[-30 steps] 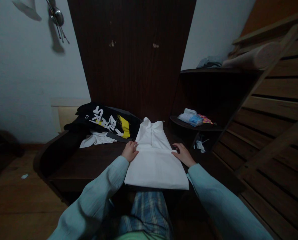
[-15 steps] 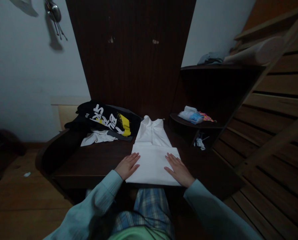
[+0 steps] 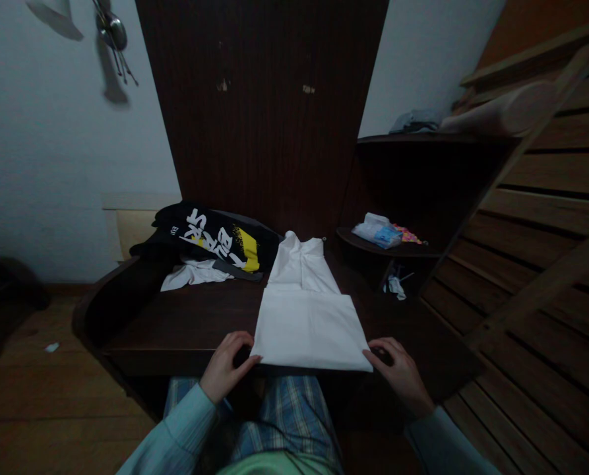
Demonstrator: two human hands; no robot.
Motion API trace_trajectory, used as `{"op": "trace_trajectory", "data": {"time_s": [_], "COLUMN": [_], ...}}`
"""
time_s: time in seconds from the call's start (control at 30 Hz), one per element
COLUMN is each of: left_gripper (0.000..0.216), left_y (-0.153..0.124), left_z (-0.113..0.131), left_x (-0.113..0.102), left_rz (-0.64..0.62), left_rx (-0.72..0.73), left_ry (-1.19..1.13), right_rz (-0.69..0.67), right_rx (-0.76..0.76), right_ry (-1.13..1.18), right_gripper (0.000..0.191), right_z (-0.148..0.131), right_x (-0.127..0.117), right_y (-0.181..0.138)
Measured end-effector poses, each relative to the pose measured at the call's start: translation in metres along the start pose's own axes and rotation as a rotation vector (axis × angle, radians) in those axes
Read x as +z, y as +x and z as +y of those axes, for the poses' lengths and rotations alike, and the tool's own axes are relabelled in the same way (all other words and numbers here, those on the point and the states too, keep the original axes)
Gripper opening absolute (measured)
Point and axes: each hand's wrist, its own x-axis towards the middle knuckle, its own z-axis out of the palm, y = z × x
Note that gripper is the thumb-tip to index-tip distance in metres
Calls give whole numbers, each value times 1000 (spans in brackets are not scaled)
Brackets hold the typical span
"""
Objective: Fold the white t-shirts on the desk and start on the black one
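A white shirt lies on the dark wooden desk, its near half folded into a flat, wide panel and its narrower far half reaching toward the back board. My left hand pinches the panel's near left corner between thumb and fingers. At the near right corner, my right hand grips the cloth the same way. The near edge of the shirt runs along the front edge of the desk.
To the left on the desk are a black printed garment and a crumpled white cloth. A corner shelf at right bears a tissue pack. Wooden slats rise at far right.
Both hands have moved from lying flat on the folded panel to its two near corners, where they have taken hold. The panel's near right corner has shifted slightly outward and nearer to me.
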Motion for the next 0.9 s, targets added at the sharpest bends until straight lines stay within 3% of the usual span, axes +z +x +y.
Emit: {"op": "trace_trajectory", "data": {"time_s": [0.13, 0.33, 0.47, 0.57, 0.67, 0.8, 0.9], "left_gripper": [24, 27, 29, 30, 32, 37, 41], "left_y": [8, 10, 9, 8, 8, 7, 6], "left_z": [9, 11, 10, 9, 10, 9, 5], "left_x": [6, 11, 14, 16, 15, 18, 22], "left_rz": [27, -25, -24, -2, 22, 8, 28], "left_rx": [-67, -181, -213, -239, -268, -358, -401], "left_ry": [-119, -334, -380, -390, -406, -500, -557], "right_rz": [-52, 9, -121, -93, -69, -143, -175], "right_rx": [127, 304, 293, 272, 325, 440, 448], "right_ry": [150, 252, 222, 279, 440, 717, 782], "right_gripper": [28, 32, 33, 33, 36, 42, 48], "right_z": [-11, -15, -12, -11, -15, -23, -19], "right_x": [1, -3, -2, 0, 0, 2, 8], "right_y": [5, 3, -5, -7, -5, -5, -9]}}
